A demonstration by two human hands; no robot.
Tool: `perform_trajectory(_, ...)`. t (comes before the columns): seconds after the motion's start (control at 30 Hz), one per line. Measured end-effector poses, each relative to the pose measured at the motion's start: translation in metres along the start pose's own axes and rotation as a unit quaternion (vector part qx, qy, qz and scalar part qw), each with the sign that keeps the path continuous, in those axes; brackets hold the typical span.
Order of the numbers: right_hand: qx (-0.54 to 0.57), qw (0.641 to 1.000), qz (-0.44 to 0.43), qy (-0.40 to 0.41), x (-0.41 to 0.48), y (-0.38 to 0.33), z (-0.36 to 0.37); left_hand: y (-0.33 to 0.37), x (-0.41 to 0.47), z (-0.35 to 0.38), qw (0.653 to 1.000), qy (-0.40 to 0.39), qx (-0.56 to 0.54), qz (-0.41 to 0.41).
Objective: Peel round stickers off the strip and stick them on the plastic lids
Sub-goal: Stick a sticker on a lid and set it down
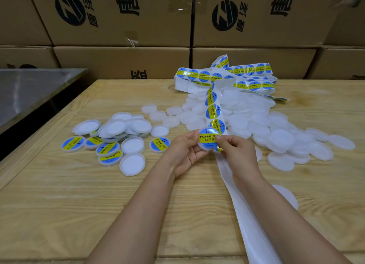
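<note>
I see open surface along the near left side. Further ahead on the left, labelled lids crowd it; on the right a heap of plain lids blocks passage. The strip crosses the middle, and boxes wall off the back.

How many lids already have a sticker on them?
7: a held lid between left hand and right hand, a lone lid beside them, five pile-edge lids further left. More may be hidden.

Light: bright, even, overhead.
Shadows: faint, soft beneath my forearms.
Glare: sheen on metal top.
Edges: cartons bow; corners soft.
</note>
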State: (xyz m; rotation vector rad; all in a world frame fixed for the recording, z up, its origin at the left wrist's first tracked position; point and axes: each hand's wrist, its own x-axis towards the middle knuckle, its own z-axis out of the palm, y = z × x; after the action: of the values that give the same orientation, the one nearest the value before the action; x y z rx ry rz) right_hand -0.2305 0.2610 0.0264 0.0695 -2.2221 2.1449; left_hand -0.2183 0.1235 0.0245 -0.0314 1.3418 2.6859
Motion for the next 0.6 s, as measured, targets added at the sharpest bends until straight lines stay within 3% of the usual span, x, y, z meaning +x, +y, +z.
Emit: perform_trajectory(0.6, -0.073, 0.997, -0.027, 0.022, -0.0009, 0.0007, 0.0022, -0.0031, 0.0000, 0.0004, 0.998, 0.007, 0.050, 0.027)
